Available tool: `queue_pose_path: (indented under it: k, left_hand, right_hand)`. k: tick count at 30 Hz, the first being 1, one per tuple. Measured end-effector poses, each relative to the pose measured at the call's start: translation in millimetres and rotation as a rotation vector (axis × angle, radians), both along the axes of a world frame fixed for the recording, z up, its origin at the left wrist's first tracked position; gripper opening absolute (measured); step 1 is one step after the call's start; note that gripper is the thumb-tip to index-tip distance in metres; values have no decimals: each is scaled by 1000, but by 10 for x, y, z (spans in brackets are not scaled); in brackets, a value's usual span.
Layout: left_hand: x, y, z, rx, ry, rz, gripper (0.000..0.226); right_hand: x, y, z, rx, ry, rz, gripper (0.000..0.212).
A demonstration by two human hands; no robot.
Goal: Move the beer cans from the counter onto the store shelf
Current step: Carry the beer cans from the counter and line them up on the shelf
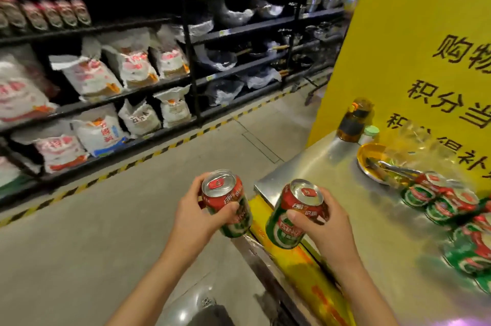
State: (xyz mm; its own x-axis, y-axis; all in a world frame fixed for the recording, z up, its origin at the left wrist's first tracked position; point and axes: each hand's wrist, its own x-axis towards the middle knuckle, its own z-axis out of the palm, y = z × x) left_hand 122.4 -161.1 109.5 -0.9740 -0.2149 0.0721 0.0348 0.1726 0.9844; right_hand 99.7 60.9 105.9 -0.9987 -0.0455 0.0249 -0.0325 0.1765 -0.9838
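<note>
I have a beer can in each hand. My left hand [198, 210] grips the left can [227, 202], thumb across its front and fingers curled behind, holding it tilted over the floor [93, 232] just off the counter's corner. My right hand [322, 224] grips the right can [295, 212] the same way, thumb on the label, tilted over the counter's [318, 166] near edge. The two cans are near each other but apart, both with red tops and green bases, pull tabs facing me. More cans [438, 200] lie clustered on the counter to my right, blurred toward the frame's edge. Further back on the counter sit a gold plate [369, 158] with tongs [393, 168] on it, and a dark bottle [352, 121] by the yellow sign [425, 33]. Across the aisle the shelf [119, 97] holds white sacks [87, 75], and the next bay has pans [231, 14], some wrapped in plastic. A yellow-black stripe [132, 163] runs along the floor below the shelving.
</note>
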Motion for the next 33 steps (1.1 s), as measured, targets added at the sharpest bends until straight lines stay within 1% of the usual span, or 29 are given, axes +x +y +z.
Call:
queue_pose_path:
  k: [4, 6, 10, 11, 12, 15, 17, 19, 21, 23, 26, 30, 33]
  left_hand:
    - [71, -681, 120, 53, -28, 215, 58]
    - [32, -1049, 130, 68, -34, 303, 51]
    - [-152, -1836, 151, 53, -15, 433, 48]
    - [-217, -2042, 164, 42, -15, 449, 48]
    - [-292, -2250, 182, 32, -21, 463, 49]
    - [-534, -2862, 216, -13, -44, 472, 67]
    - [-725, -3221, 235, -25, -38, 471, 64]
    - [-944, -3523, 267, -36, -46, 460, 55]
    - [-1174, -3778, 304, -75, -47, 438, 52]
    - [-1437, -4002, 340, -106, -25, 436, 52]
    - [-1891, -4302, 347, -93, -23, 435, 51]
    - [-2604, -4715, 247, -27, -53, 479, 51]
    - [-3150, -5003, 203, -18, -54, 508, 50]
  right_hand:
    - [-267, -728, 130, -3, 5, 165, 67]
    - [-456, -1120, 148, 6, 11, 234, 71]
    - [-885, -2006, 159, 40, 14, 384, 51]
    - [-1000, -2238, 150, 33, 16, 404, 49]
    - [-1116, -2475, 145, 25, 14, 418, 48]
    - [-1441, -3161, 149, 6, -3, 435, 49]
    - [-1663, -3562, 149, -13, -10, 427, 55]
    - [-1887, -3891, 175, -29, -18, 412, 60]
    - [-2113, -4149, 220, -24, -15, 409, 58]
    - [-2366, -4360, 270, -5, 3, 415, 51]
    - [-2836, -4650, 291, 12, 14, 396, 45]
    - [-3596, -5097, 207, 26, 1, 396, 49]
    - [-4214, -5450, 158, 41, -1, 408, 49]
